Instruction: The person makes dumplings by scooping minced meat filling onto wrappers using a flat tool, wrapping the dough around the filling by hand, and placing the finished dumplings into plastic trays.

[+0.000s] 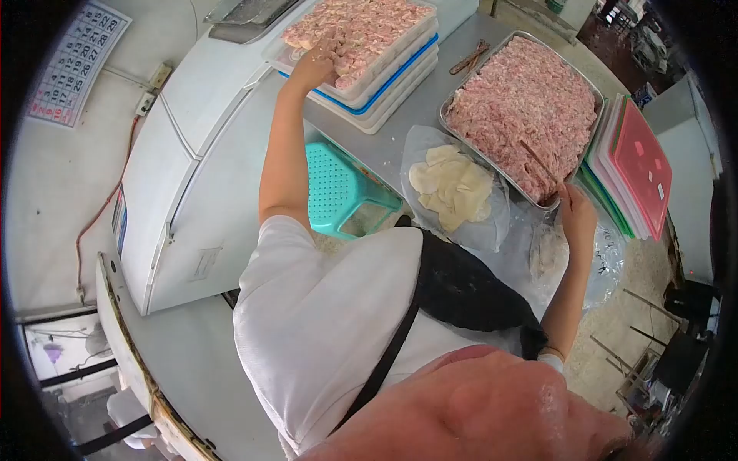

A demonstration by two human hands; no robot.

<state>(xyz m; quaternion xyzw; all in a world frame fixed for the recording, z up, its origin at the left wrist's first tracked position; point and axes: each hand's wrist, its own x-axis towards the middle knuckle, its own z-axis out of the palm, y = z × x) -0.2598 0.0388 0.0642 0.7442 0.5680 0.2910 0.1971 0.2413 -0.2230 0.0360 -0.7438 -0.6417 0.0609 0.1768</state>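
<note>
The white, smooth-sided freezer [207, 207] is the largest thing, left of the grey, flat table [419, 96]. On the table, the shallow metal tray [492, 165], with rounded corners, lies just beyond the right hand [576, 213], which is at its near right corner. It is filled with mince [523, 107], pink flecked with pale bits, coarse, moist and lumpy.

The plastic boxes [419, 42] are stacked farther left, translucent, with 1 bright blue rim showing. The top box holds many dumplings [369, 34], small, pleated and pinkish cream, packed close together; the left hand [314, 65] is over its near left part, fingers down among them. Whether that grip has closed on a dumpling, I cannot tell.

Right of the tray stand the lids [642, 165], thin flat sheets in pink, white and green. The teal stool [334, 184], dotted with holes, is below the table's near edge.

Between the 2 hands, the wrappers [450, 184] lie in a loose overlapping pile, thin, round-edged and pale cream, on crinkled clear plastic [415, 146]. The right grip is clenched on the end of a thin brown stick [542, 161], which slants across the mince.
</note>
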